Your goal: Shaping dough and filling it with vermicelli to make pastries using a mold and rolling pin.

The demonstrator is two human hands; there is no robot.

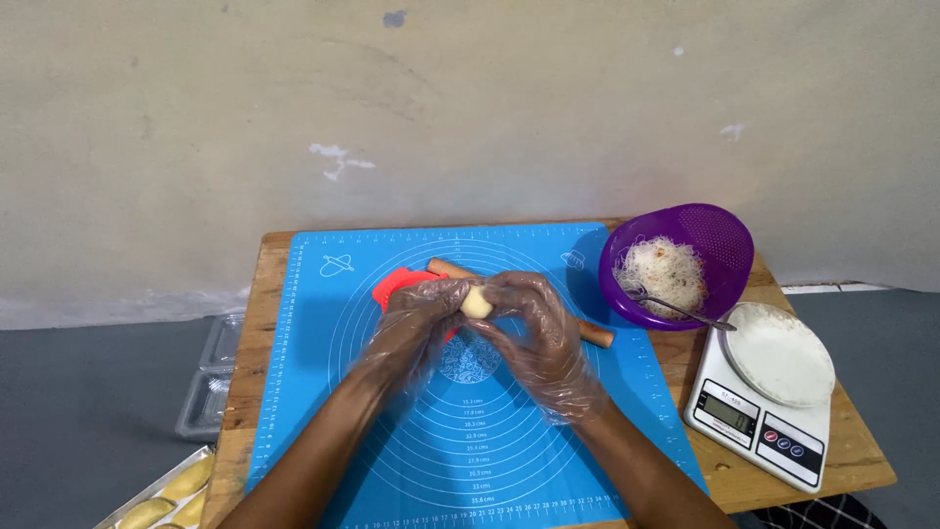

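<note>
Dough ball (477,303), small, pale, smooth, pinched between both glove-covered hands' grip

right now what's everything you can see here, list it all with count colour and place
dough piece: one, pale yellow, pinched between both hands above the mat
baking mat: one, blue, covering the table
table: one, wooden, low
rolling pin: one, brown, on the mat behind the hands
press mould: one, red, on the mat, partly hidden
strainer bowl: one, purple, right rear, holding pale noodles with a spoon
kitchen scale: one, white, right edge, with a white plate on top
shaped pastries: several, yellow, in a tray lower left
left hand: clear glove
right hand: clear glove
</note>
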